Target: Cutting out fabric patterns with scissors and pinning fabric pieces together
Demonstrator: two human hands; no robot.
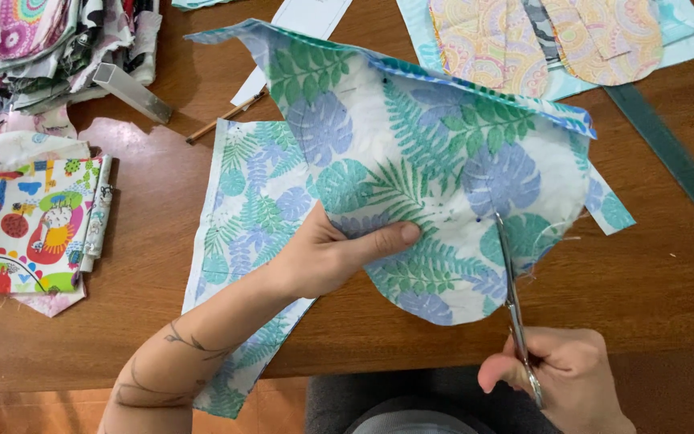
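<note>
One surface [644,265], brown wood, carries all. One leaf-print cloth [443,153] held up over surface middle: light, soft, floppy, folded double with pins; likely sags unless gripped near cut line. Second leaf-print piece [242,217] flat under it. One scrap heap [66,40] far left; one cartoon-print piece [34,225] below. Cut shapes [540,40] top right, count unclear. One scissors [512,281], stiff, blades in cloth edge. Left hand [331,257]: fingers pinched on cloth. Right hand [564,378]: fingers closed round scissors handles. One pencil [222,116].

Home sewing corner: wooden bench [138,169] strewn with fabric stacks [66,40], cut pieces [540,40], scissors [514,305], ruler [676,161].
</note>
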